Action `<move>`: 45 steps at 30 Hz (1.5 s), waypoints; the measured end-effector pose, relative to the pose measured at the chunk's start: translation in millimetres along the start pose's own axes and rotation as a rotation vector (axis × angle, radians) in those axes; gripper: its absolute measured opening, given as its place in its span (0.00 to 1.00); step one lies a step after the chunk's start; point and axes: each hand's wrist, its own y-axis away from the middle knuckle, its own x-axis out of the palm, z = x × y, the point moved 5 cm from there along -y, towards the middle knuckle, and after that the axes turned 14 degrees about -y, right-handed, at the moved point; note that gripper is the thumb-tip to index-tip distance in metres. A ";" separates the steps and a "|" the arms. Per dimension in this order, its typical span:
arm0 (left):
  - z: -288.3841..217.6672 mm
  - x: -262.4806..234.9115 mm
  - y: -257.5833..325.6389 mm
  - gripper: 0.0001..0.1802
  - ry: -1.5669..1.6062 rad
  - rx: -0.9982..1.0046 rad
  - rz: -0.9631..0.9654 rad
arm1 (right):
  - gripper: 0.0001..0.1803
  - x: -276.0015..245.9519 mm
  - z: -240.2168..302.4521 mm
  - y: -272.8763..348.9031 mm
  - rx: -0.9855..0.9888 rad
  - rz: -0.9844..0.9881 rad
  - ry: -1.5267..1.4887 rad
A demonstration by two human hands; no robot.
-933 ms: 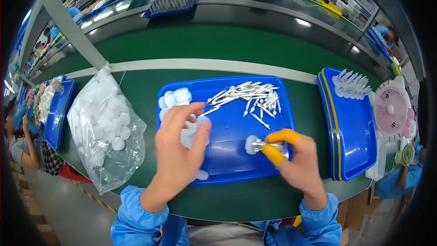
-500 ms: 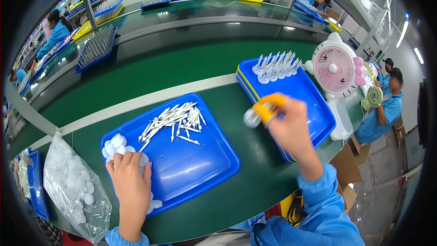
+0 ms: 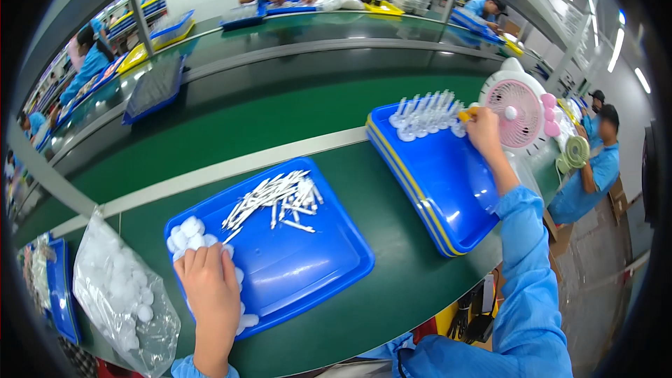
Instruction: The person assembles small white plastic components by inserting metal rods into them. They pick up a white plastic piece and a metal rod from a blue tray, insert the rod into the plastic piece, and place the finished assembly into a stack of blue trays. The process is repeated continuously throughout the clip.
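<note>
Over the small white rounded pieces [image 3: 187,234] at the left end of a blue tray [image 3: 308,255], my left hand [image 3: 211,285] rests with its fingers curled together. Its fingertips are hidden among the pieces. Thin white sticks with fine tips [image 3: 276,199] lie in a loose heap at that tray's far side. My right hand [image 3: 484,131], with yellow covers on its fingertips, pinches a clear round-based piece at the right end of several like pieces [image 3: 423,117]. These stand upright, stems up, at the far end of the right blue tray [image 3: 434,180].
A clear bag of white pieces [image 3: 115,294] lies left of the left tray. A white and pink fan [image 3: 514,108] stands beyond my right hand, beside a small green fan [image 3: 575,152]. The right tray sits on a stack. Co-workers in blue sit across the bench.
My right hand has moved away and to the right, from above the right tray's near left edge to the standing pieces, carrying a clear piece. My left hand stays on the white pieces.
</note>
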 end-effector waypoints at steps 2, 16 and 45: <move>6.6 -6.9 2.7 0.07 -0.016 -0.019 -0.032 | 0.12 -2.7 37.2 11.0 0.062 -0.053 -0.003; 35.9 -16.7 -0.7 0.12 0.428 -0.290 -0.147 | 0.12 110.8 409.9 224.1 -0.784 0.694 -0.640; -19.2 -2.1 20.0 0.09 1.010 -0.304 0.366 | 0.24 31.9 346.7 235.7 -0.406 0.756 -0.997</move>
